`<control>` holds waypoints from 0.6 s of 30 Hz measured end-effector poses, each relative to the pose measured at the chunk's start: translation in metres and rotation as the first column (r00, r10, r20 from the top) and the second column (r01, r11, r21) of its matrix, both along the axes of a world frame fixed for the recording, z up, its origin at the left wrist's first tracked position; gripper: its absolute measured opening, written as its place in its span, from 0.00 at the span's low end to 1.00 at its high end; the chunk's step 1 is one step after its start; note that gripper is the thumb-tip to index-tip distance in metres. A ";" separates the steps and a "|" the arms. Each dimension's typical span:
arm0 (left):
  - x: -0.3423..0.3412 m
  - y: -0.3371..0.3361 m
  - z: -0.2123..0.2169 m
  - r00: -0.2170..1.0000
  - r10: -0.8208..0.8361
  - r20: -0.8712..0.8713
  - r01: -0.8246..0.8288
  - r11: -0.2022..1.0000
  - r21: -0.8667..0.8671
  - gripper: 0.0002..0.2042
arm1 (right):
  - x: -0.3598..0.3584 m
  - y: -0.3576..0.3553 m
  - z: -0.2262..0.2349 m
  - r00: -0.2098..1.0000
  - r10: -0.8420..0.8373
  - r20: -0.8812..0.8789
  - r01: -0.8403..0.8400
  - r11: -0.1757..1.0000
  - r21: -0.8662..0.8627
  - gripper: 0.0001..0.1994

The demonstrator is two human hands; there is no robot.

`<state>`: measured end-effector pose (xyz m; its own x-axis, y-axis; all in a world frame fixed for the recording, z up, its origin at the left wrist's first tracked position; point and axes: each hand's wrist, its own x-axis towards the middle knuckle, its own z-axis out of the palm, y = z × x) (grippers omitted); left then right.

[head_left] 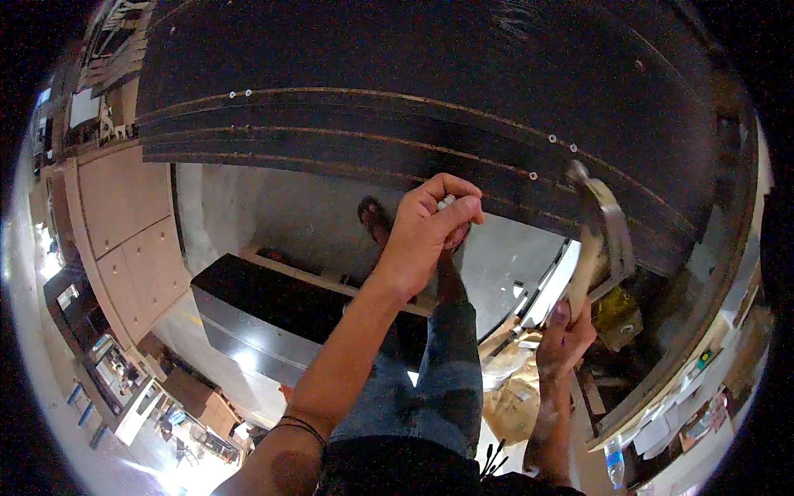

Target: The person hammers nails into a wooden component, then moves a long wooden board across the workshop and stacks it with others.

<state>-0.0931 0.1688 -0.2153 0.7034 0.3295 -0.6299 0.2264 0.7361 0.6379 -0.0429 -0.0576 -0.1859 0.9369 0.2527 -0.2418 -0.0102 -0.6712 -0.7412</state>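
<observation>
Landmark: dark board, with long pale-edged grooves running across it.

Left hand: just off the near edge of the board, about the middle of its length. Fingers curled closed, thumb over them, pinching small white pieces; count not readable.

Right hand: on the near side of the board, toward its right end. Fingers wrapped closed round the lower handle of a hammer. Hammer rises from the fist, its motion-blurred head above the right part of the board.

White plugs sit along the grooves: two toward the left end of the board, three toward the right, near the hammer head.

Obstructions: left hand hides a stretch of the board's near edge; hammer covers part of the groove ends at right.

Surroundings: pale cabinet off the board's left end; long black-topped box nearer the person than the board; yellow object beside the board's right near corner, partly behind the hammer; plastic bottle farther toward the person on that side.
</observation>
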 end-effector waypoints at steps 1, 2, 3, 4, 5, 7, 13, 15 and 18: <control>-0.002 -0.001 -0.003 1.000 0.009 0.001 -0.009 1.000 -0.007 0.05 | -0.002 -0.002 -0.004 0.997 0.039 -0.061 -0.045 0.995 -0.086 0.12; -0.001 -0.002 -0.005 1.000 0.021 0.012 -0.021 1.000 -0.010 0.05 | 0.001 -0.003 -0.011 0.990 0.077 -0.116 -0.095 0.982 -0.164 0.12; 0.001 -0.002 -0.006 0.999 0.034 0.023 -0.033 0.999 -0.013 0.05 | 0.004 -0.001 -0.013 0.979 0.109 -0.173 -0.149 0.960 -0.239 0.13; 0.002 -0.004 -0.004 1.000 0.024 0.020 -0.023 1.000 -0.015 0.05 | 0.007 0.000 -0.008 0.976 0.114 -0.187 -0.162 0.951 -0.265 0.12; 0.001 -0.006 -0.001 1.000 0.013 0.010 -0.013 1.000 -0.012 0.05 | 0.007 0.002 -0.004 0.980 0.094 -0.178 -0.136 0.962 -0.236 0.12; 0.001 -0.007 0.000 1.000 0.009 0.011 -0.008 1.000 -0.023 0.05 | 0.006 0.003 0.001 0.985 0.054 -0.163 -0.083 0.981 -0.177 0.13; 0.014 -0.004 0.000 0.997 0.065 0.039 -0.064 0.998 -0.020 0.06 | 0.013 -0.001 -0.009 0.965 0.115 -0.234 -0.172 0.956 -0.237 0.13; 0.020 -0.007 0.001 0.997 0.035 0.067 -0.035 0.999 -0.001 0.07 | 0.016 -0.005 -0.009 0.968 0.109 -0.227 -0.146 0.978 -0.152 0.13; 0.034 -0.014 0.004 0.998 -0.048 0.032 0.045 0.997 0.068 0.08 | 0.003 -0.031 -0.010 0.992 0.069 -0.104 -0.049 0.981 0.189 0.13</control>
